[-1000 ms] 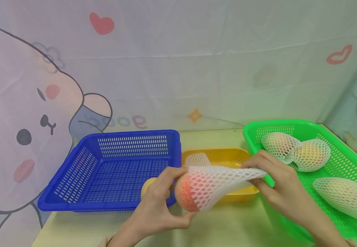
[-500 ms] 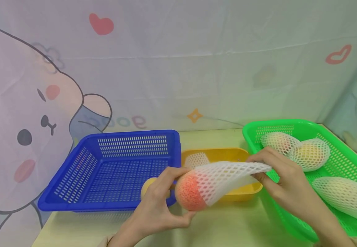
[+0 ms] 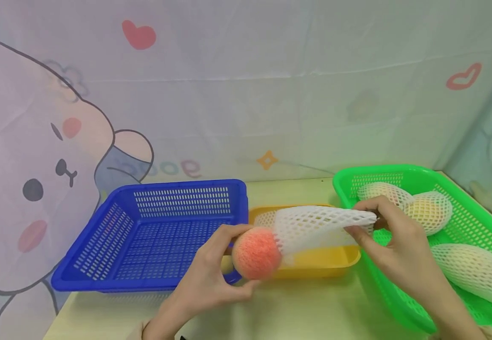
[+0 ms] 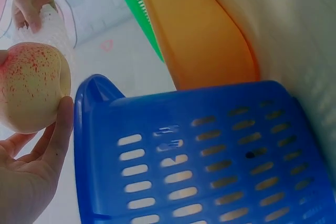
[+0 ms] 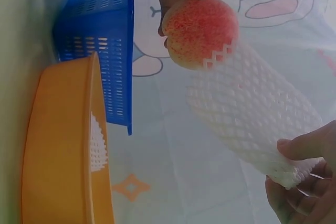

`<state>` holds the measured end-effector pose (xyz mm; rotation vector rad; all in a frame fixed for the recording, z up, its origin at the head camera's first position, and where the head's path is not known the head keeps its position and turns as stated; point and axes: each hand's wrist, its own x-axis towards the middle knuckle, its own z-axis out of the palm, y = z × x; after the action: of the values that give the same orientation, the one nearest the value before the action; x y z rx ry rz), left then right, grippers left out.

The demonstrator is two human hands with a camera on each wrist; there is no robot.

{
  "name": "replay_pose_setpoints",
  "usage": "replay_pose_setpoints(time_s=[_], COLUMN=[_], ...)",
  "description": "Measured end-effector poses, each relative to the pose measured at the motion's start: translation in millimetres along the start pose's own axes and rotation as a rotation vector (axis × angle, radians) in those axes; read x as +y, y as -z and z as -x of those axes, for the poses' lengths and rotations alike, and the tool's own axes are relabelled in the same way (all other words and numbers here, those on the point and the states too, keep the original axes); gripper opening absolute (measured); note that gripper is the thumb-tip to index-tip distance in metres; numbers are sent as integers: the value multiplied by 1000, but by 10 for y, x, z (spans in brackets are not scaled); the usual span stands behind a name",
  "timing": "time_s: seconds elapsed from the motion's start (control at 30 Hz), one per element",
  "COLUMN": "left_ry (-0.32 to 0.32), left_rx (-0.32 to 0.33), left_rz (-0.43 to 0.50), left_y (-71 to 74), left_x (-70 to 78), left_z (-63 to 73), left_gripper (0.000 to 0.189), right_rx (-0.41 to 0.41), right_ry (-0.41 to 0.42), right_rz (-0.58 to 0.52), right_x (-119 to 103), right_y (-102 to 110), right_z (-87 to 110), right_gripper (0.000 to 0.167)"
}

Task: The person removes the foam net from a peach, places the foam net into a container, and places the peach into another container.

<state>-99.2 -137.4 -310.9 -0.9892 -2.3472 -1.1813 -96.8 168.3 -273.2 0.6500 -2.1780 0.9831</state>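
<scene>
My left hand (image 3: 216, 276) grips a pink and cream peach (image 3: 257, 253), thumb below and fingers over the top. A white foam net sleeve (image 3: 314, 226) stretches right from the peach, its open end right at the fruit's edge. The far end of the sleeve is pinched between thumb and fingers of my right hand (image 3: 399, 241). In the right wrist view most of the peach (image 5: 202, 30) is bare, with the net's edge overlapping its lower side. The left wrist view shows my fingers (image 4: 63, 127) against the peach's pale side.
A blue basket (image 3: 152, 283) stands on the left, with a yellow fruit (image 3: 227, 264) partly hidden behind my left hand. Behind the sleeve is a yellow tray (image 3: 326, 271) holding another foam net (image 3: 264, 218). The green basket (image 3: 392, 302) at right holds net-wrapped fruits (image 3: 430, 212).
The foam sleeve has slid off most of the peach as my right hand moved right and up. The peach has shifted slightly left and up in my left hand.
</scene>
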Motion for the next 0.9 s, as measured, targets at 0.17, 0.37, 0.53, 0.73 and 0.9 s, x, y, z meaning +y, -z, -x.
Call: replay_pose_setpoints(time_s=[0.17, 0.37, 0.53, 0.73, 0.9], left_ry=[30, 81, 130, 186, 258], left_rx=[37, 33, 44, 75, 103], left_rz=[-22, -37, -58, -90, -129], left_y=[-7, -13, 23, 68, 101], left_x=[-56, -97, -145, -224, -275], left_z=[17, 37, 82, 153, 183], left_gripper=[79, 77, 77, 77, 79], right_rx=[-14, 23, 68, 124, 134], right_ry=[-49, -93, -90, 28, 74], right_rz=[5, 28, 26, 134, 244], right_x=[9, 38, 86, 163, 149], right_y=[-15, 6, -45, -179, -288], right_z=[-14, -21, -13, 19, 31], right_gripper=[36, 32, 29, 26, 22])
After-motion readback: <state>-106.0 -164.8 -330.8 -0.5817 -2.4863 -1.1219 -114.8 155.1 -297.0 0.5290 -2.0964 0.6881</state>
